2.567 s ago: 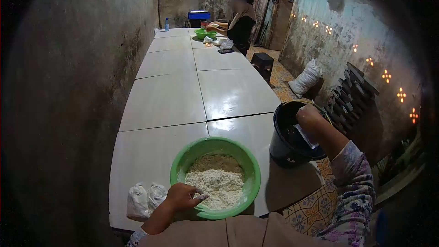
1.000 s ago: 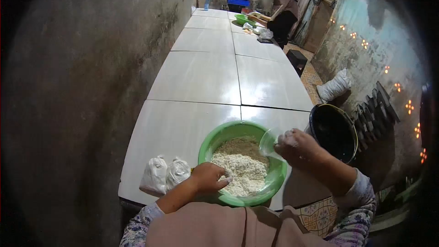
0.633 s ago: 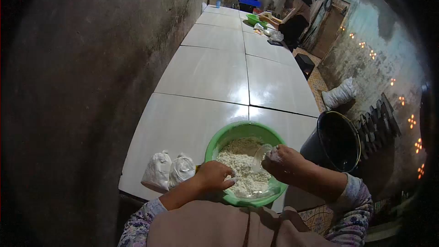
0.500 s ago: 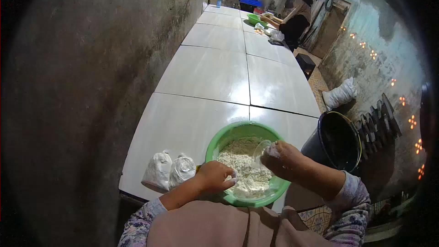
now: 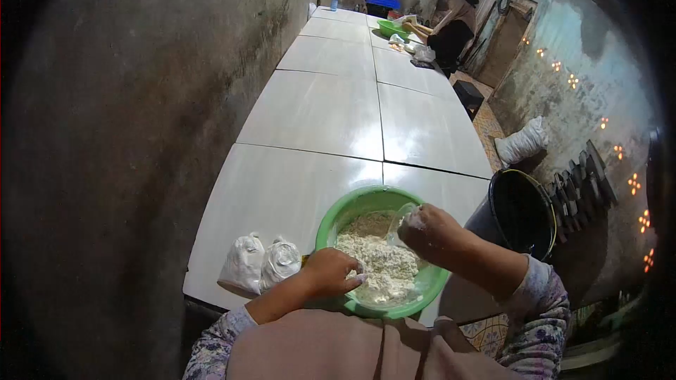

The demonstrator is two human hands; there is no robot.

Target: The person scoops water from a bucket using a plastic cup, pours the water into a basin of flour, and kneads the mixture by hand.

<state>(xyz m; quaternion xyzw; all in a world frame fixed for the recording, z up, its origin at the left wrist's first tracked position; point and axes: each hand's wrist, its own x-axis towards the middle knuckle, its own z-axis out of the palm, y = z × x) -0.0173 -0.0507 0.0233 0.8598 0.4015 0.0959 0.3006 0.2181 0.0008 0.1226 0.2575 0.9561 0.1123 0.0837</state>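
Head view: my R hand (image 5: 428,229) grips clear cup (image 5: 398,226) over floury mix (image 5: 384,267), green bowl (image 5: 380,200).
L hand (image 5: 329,272) at rim, can't tell if gripping; bowl's on surface (image 5: 303,183) nr 2 white bags (image 5: 245,262).

No readable text, no legible numbers, so far as visible

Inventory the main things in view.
Large round plastic basin: 1, green, near end
Powder heap: 1, pale, inside basin
Plastic cup: 1, clear, over powder
Plastic powder bags: 2, white, left of basin
Deep round bucket: 1, black, right of basin
Tiled table: 1, white, centre
Small basin: 1, green, far end
Stool: 1, black, floor
Stuffed sack: 1, white, floor
Co-worker: 1, dark clothes, far end
Left hand: 1, powdery, basin rim
Right hand: 1, powdery, holding cup
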